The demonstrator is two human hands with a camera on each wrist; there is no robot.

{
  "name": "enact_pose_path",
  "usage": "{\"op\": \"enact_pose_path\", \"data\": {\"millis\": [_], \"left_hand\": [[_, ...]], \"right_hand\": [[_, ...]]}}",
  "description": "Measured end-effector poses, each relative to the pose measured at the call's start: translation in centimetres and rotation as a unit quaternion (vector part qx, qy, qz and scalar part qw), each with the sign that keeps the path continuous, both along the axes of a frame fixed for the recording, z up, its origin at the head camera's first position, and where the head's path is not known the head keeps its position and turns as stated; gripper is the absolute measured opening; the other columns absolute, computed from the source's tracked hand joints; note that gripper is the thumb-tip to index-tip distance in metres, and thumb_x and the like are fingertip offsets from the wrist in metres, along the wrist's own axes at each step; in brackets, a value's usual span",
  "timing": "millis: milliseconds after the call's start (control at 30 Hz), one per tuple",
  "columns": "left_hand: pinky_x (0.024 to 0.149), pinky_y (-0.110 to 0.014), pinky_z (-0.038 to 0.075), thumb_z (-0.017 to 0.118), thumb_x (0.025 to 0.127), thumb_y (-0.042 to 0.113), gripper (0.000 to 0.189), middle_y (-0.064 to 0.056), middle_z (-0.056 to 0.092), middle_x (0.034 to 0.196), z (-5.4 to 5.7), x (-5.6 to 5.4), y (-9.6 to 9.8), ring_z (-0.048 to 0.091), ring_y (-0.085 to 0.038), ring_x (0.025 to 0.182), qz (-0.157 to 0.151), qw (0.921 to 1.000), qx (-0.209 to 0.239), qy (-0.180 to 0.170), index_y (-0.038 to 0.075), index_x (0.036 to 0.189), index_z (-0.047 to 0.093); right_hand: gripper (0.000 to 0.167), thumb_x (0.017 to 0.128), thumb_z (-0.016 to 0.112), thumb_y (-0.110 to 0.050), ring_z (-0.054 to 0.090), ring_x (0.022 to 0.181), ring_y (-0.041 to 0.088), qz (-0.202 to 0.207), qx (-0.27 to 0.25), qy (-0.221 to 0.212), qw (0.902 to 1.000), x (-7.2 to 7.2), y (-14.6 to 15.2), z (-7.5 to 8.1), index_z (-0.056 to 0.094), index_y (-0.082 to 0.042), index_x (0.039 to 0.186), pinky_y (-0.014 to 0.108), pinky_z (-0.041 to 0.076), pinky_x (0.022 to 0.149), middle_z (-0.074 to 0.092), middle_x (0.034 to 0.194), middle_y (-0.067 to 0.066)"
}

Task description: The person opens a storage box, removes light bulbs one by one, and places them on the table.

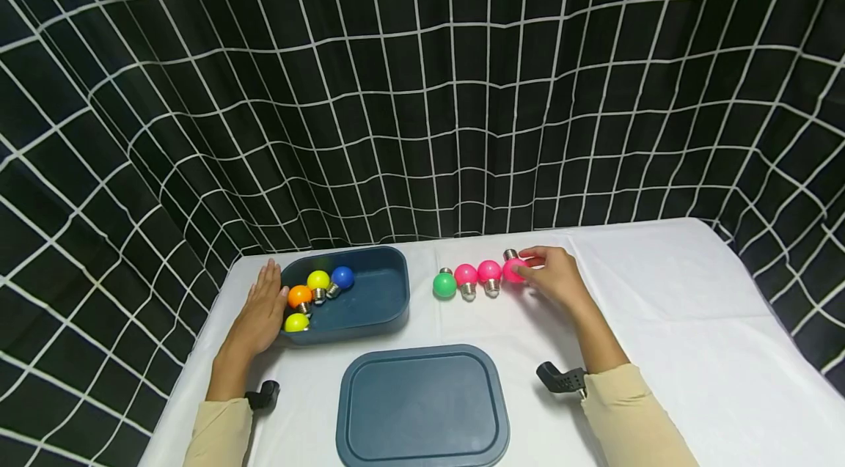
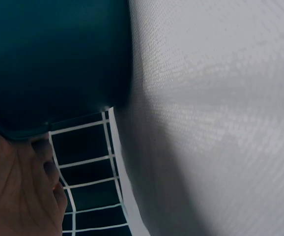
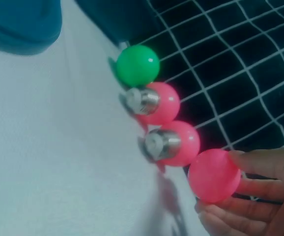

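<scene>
My right hand (image 1: 553, 275) pinches a pink light bulb (image 3: 213, 176) between thumb and fingers, its metal base pointing away from me in the head view. To its left, two more pink bulbs (image 1: 489, 271) and a green bulb (image 1: 445, 285) line up on the white cloth. With fingers straight, my left hand (image 1: 261, 311) rests against the left side of a dark blue-grey container (image 1: 376, 298). Inside that container lie two yellow bulbs (image 1: 297, 322), an orange bulb (image 1: 300, 295) and a blue bulb (image 1: 342, 276). In the left wrist view the palm lies beside the container's wall (image 2: 58, 59).
A matching blue-grey lid (image 1: 422, 407) lies flat in front, nearer to me. White cloth (image 1: 673, 306) covers the table. Behind and at both sides hangs a black curtain with a white grid (image 1: 422, 100). Each wrist wears a small black camera (image 1: 561, 379).
</scene>
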State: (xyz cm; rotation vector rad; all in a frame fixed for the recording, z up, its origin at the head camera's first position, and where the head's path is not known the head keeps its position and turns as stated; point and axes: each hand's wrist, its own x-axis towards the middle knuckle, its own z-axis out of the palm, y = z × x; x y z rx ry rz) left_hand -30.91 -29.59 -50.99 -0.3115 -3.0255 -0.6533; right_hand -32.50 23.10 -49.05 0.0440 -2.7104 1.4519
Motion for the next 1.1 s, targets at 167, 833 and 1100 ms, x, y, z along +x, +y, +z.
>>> {"op": "enact_pose_path", "data": {"millis": [167,833,1100], "left_hand": [[0.124,-0.056,0.002,0.023,0.113,0.034,0.063,-0.018,-0.004,0.169,0.0,0.1,0.0,-0.003,-0.039,0.155,0.003,1.0000,0.003,-0.002,-0.003,0.160,0.004],[0.124,-0.057,0.002,0.023,0.113,0.034,0.064,-0.017,-0.005,0.169,0.0,0.1,0.1,-0.003,-0.038,0.155,0.003,1.0000,-0.001,-0.003,-0.003,0.160,0.003],[0.124,-0.056,0.001,0.024,0.113,0.034,0.064,-0.016,-0.006,0.169,0.0,-0.1,0.0,-0.006,-0.036,0.156,0.003,1.0000,0.000,-0.005,-0.002,0.161,0.003]], "right_hand": [[0.039,0.091,0.073,-0.010,0.073,0.073,0.029,-0.002,-0.009,-0.017,0.9998,-0.2,0.1,-0.9,0.065,0.012,0.123,0.033,0.061,0.063,0.070,0.111,0.032],[0.036,0.090,0.074,-0.014,0.069,0.066,0.025,-0.019,0.018,-0.007,0.9996,-0.4,-0.1,-1.8,0.069,0.009,0.117,0.025,0.053,0.054,0.073,0.104,0.027],[0.038,0.091,0.074,-0.017,0.070,0.066,0.024,-0.017,0.015,-0.009,0.9997,-0.4,-0.1,-1.8,0.068,0.010,0.118,0.024,0.054,0.054,0.074,0.103,0.026]]}}
